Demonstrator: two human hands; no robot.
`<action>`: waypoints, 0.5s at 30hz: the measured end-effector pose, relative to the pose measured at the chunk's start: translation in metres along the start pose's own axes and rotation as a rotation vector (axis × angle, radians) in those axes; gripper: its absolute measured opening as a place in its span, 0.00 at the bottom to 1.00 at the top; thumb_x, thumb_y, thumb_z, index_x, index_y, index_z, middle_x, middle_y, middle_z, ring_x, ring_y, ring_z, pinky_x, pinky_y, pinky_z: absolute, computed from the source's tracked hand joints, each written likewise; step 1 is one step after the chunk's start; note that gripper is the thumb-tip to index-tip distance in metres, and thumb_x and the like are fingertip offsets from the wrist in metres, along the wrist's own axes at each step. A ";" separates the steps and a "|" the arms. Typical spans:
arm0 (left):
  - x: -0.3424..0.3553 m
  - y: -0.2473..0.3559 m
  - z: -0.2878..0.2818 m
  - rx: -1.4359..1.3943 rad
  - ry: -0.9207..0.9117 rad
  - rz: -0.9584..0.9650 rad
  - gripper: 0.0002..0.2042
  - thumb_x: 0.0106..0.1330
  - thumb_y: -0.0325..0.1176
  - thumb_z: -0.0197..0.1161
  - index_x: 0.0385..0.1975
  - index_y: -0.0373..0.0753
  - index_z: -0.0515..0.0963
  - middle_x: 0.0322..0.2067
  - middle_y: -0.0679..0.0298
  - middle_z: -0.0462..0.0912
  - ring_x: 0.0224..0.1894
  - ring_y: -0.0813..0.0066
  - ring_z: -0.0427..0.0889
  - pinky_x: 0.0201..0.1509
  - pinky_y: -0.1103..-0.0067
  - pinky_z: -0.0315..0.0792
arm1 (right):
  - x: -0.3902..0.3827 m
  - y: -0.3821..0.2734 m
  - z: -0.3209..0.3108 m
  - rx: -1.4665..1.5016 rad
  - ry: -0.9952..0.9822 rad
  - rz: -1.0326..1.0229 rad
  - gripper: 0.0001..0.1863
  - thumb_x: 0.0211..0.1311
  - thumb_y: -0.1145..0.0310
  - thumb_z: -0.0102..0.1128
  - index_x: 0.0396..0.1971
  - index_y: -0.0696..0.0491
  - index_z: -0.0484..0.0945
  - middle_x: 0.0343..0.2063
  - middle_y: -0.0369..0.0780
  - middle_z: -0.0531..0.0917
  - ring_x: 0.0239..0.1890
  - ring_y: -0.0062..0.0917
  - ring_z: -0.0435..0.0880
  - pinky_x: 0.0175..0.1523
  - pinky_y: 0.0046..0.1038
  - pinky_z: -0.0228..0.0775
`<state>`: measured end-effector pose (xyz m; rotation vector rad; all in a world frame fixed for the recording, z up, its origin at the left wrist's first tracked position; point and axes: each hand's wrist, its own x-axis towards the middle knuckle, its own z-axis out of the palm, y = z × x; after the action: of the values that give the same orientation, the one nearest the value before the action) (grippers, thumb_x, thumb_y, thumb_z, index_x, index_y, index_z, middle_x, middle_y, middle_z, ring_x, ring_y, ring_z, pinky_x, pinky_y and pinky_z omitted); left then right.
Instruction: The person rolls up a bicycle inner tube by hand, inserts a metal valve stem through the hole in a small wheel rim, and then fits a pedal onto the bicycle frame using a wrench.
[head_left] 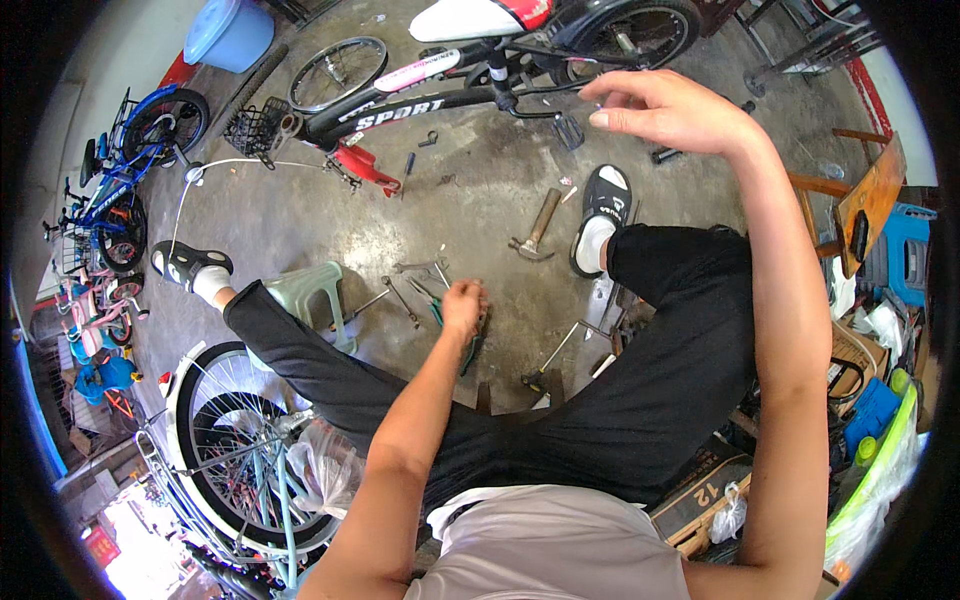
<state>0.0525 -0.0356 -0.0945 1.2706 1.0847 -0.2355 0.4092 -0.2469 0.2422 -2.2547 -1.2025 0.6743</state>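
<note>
My left hand (463, 308) is low over the tools on the floor, its fingers curled. Green-handled pliers (430, 298) show beside it, and a dark green handle (474, 348) shows under the wrist. What lies inside the fingers is hidden. Raised near the bike's crank, my right hand (675, 112) has its thumb and fingers apart with nothing in them. Beyond it lies a black bicycle frame (420, 112) on its side, with a red fork (368, 168), a white saddle (465, 20) and a pedal (568, 130).
A claw hammer (537, 226) lies between my feet, with wrenches (402, 303) to its left. A loose wheel (338, 75) rests beside the frame. A pale green stool (305, 290) stands by my left leg, with another bicycle wheel (240, 445) behind. At right is a wooden stool (868, 205).
</note>
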 end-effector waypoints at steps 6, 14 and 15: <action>0.006 -0.055 -0.027 -0.124 0.168 -0.191 0.11 0.75 0.36 0.57 0.44 0.35 0.77 0.30 0.62 0.83 0.25 0.76 0.79 0.26 0.76 0.74 | -0.013 -0.006 0.006 0.121 -0.024 0.249 0.25 0.72 0.48 0.61 0.63 0.45 0.77 0.39 0.33 0.80 0.41 0.18 0.77 0.42 0.26 0.79; -0.020 -0.109 0.048 0.096 0.033 -0.268 0.15 0.71 0.39 0.60 0.48 0.35 0.81 0.35 0.56 0.87 0.32 0.68 0.86 0.33 0.71 0.78 | -0.005 -0.001 0.016 0.090 -0.033 0.154 0.26 0.70 0.45 0.60 0.63 0.42 0.77 0.41 0.31 0.79 0.37 0.15 0.76 0.30 0.26 0.76; -0.016 -0.101 0.050 0.230 -0.003 -0.223 0.16 0.71 0.41 0.61 0.47 0.35 0.83 0.37 0.54 0.88 0.35 0.63 0.88 0.38 0.68 0.80 | -0.006 -0.005 0.016 0.089 -0.039 0.163 0.27 0.71 0.45 0.60 0.63 0.42 0.77 0.40 0.31 0.79 0.36 0.15 0.75 0.30 0.25 0.75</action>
<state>0.0019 -0.1193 -0.1524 1.3511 1.2235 -0.5434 0.3935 -0.2462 0.2346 -2.2918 -0.9928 0.8198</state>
